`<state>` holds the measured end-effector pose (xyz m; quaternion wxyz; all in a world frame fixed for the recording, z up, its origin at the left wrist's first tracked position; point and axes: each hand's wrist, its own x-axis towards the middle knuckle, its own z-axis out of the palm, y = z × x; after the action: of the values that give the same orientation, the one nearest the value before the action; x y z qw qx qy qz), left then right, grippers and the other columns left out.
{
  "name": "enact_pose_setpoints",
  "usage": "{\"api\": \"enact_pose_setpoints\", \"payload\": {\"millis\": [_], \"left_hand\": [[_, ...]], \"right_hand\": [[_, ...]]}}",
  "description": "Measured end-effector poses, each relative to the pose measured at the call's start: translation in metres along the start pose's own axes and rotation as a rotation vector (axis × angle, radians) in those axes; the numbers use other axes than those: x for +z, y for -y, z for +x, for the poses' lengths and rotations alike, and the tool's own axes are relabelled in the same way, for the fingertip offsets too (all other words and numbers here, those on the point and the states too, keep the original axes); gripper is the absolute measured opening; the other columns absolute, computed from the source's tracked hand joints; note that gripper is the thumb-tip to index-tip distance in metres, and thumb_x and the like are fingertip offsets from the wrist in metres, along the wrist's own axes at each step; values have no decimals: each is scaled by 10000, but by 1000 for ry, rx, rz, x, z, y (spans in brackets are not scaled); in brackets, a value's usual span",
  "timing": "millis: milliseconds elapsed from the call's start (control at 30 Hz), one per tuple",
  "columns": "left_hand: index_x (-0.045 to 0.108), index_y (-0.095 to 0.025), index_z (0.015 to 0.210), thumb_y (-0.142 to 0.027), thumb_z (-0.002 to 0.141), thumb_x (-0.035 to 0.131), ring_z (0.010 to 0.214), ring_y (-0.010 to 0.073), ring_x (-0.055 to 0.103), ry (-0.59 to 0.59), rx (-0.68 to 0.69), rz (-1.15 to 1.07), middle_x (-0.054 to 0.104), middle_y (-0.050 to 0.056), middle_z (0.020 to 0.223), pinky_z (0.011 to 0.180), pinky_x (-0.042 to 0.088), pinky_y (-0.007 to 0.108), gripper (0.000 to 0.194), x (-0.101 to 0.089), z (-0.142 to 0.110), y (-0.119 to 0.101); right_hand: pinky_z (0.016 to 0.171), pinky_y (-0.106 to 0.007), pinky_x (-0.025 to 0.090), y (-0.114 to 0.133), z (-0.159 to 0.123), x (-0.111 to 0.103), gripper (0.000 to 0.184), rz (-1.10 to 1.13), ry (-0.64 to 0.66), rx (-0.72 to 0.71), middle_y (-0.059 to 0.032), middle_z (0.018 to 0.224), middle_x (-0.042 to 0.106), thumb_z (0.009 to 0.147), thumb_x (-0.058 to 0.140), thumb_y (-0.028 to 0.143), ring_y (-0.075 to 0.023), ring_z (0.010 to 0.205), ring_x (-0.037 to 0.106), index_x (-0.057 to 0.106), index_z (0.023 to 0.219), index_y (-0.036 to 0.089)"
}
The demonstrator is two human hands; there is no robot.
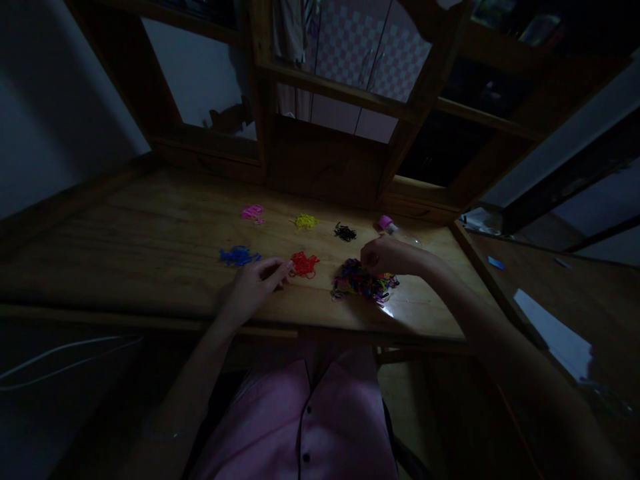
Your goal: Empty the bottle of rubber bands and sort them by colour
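Note:
My right hand point(377, 255) is over a mixed pile of small coloured rubber bands point(367, 285), its fingers bent into a pinch at the pile's upper edge. What those fingertips hold is too dark and small to make out. My left hand point(260, 280) is beside a heap of red bands point(304, 265), thumb and forefinger brought together close to its left edge. Whether something small sits between them is unclear. Just behind the left hand lie blue bands point(239, 255). Farther back are separate heaps of pink bands point(253, 213), yellow bands point(305, 221) and black bands point(345, 231).
The heaps lie on a wooden desk point(165, 233) with a shelf unit along its back. A pink-topped object point(385, 223) stands behind my right hand. To the right, a lower wooden surface bears a white sheet point(553, 333) and a small blue item point(495, 263).

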<state>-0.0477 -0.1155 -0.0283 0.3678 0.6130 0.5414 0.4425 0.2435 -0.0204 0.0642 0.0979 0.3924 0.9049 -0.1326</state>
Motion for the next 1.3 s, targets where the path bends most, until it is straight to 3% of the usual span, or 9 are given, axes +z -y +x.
{"api": "enact_pose_setpoints", "payload": {"millis": [133, 500, 700, 867, 1100, 1233, 1300], "left_hand": [[664, -185, 801, -503, 879, 527, 648, 153, 588, 6, -3, 2, 650, 17, 711, 605, 450, 245, 355, 0, 0, 0], [657, -182, 760, -523, 877, 518, 648, 155, 588, -18, 10, 40, 656, 18, 700, 602, 438, 242, 386, 0, 0, -1], [661, -177, 783, -508, 884, 517, 652, 151, 587, -6, 2, 36, 652, 18, 707, 620, 441, 242, 375, 0, -1, -2], [663, -182, 797, -509, 868, 540, 663, 159, 593, 7, -5, -1, 652, 20, 713, 612, 448, 240, 357, 0, -1, 0], [662, -182, 799, -502, 874, 532, 644, 154, 592, 10, -21, -19, 646, 20, 711, 600, 460, 239, 353, 0, 1, 4], [655, -176, 773, -492, 878, 530, 640, 152, 591, 7, -13, -26, 645, 20, 705, 605, 460, 242, 356, 1, 1, 1], [649, -177, 759, -492, 881, 526, 627, 149, 586, 0, 2, -23, 638, 16, 689, 598, 455, 240, 360, 1, 1, 1]], "right_hand": [[598, -234, 383, -7, -6, -5, 137, 106, -54, -14, -10, 754, 703, 708, 634, 185, -129, 654, 609, 711, 821, 190], [650, -226, 437, -38, -9, -3, 245, 425, -30, -57, -25, 794, 696, 788, 622, 352, -138, 723, 630, 706, 887, 143], [735, -287, 530, -36, -14, 0, 298, 892, 4, 26, -77, 875, 731, 751, 698, 386, -190, 796, 697, 648, 912, 140], [792, -356, 564, -29, -7, 5, 349, 1176, -74, 72, -81, 855, 734, 682, 783, 344, -226, 820, 716, 577, 902, 169], [880, -363, 544, -11, 37, 4, 287, 1352, -81, -53, -67, 867, 725, 728, 742, 238, -190, 845, 708, 568, 946, 168], [906, -333, 533, -5, 86, 7, 183, 1398, -78, -41, -52, 848, 713, 745, 710, 211, -174, 872, 700, 583, 870, 169], [860, -301, 547, -3, 113, 8, 119, 1364, -134, 38, -51, 818, 710, 741, 681, 163, -161, 820, 697, 603, 830, 159]]}}
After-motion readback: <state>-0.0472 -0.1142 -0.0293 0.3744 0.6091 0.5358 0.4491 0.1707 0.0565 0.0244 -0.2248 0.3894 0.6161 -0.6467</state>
